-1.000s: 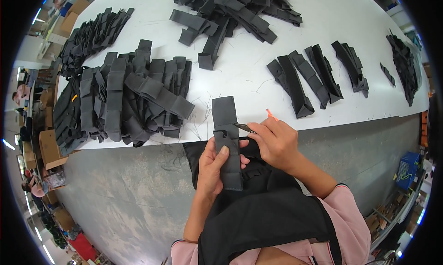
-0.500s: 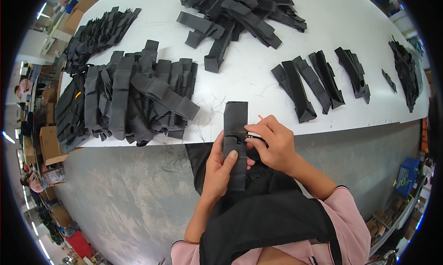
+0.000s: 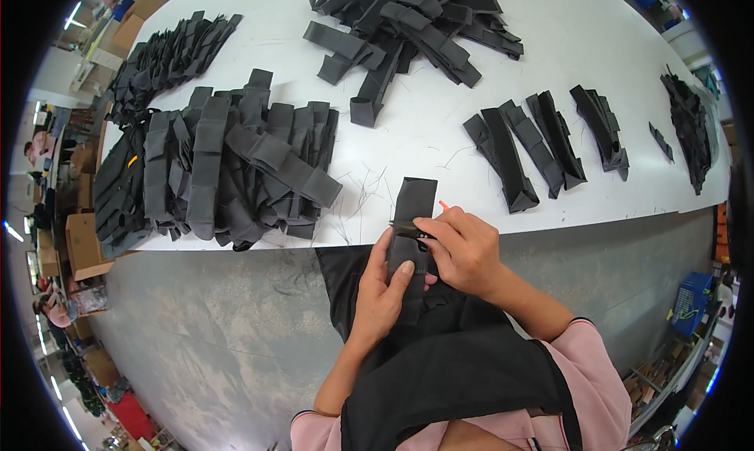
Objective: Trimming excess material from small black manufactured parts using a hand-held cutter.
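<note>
A dark grey fabric strip (image 3: 415,200) with a folded flap is held upright just off the table's front edge. My left hand (image 3: 379,294) is closed round its lower part, thumb pressed flat on the front. My right hand (image 3: 470,251) is closed on small dark thread snips (image 3: 425,236), mostly hidden by the fingers; an orange tip pokes out above the knuckles. The snips' dark end lies against the strip at the flap, where my right fingertips also touch the fabric.
On the white table (image 3: 393,154) lie loose thread ends. A thick pile of grey strips (image 3: 206,160) is at left, another heap (image 3: 416,27) at the far middle. Several strips (image 3: 510,160) lie at right, with a dark bundle (image 3: 691,133) beyond. A blue crate (image 3: 691,302) stands at far right.
The strip's top has tilted to the right and back, and its flap stands out more. My left hand has shifted slightly right; my right hand has moved closer in against the strip.
</note>
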`<state>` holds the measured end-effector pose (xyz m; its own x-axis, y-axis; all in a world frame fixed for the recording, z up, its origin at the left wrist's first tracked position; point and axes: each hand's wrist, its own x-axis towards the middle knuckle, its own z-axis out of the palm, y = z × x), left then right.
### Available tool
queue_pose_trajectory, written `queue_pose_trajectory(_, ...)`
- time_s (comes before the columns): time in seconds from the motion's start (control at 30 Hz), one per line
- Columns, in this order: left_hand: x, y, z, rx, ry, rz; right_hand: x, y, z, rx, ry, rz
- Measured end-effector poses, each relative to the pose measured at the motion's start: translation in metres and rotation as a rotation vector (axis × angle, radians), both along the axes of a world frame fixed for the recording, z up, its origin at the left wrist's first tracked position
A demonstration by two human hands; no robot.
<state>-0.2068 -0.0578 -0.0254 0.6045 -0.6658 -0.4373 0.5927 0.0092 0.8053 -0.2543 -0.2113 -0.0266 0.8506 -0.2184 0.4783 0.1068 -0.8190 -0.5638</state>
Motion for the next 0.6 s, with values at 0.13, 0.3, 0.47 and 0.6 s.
queue_pose_trajectory(0.13, -0.002, 0.000, -0.002, -0.005, -0.009, 0.012, -0.001, 0.001, -0.002, 0.006, -0.008, -0.017)
queue_pose_trajectory(0.3, -0.002, -0.001, -0.003, -0.001, -0.006, 0.002, -0.005, 0.003, -0.004, 0.118, -0.030, -0.048)
queue_pose_trajectory(0.47, -0.001, 0.001, -0.006, -0.003, -0.018, -0.005, 0.001, -0.003, -0.003, 1.162, 0.233, 0.029)
queue_pose_trajectory(0.6, 0.001, -0.001, -0.003, 0.006, 0.022, 0.019, -0.003, 0.000, 0.007, 0.850, 0.204, -0.047)
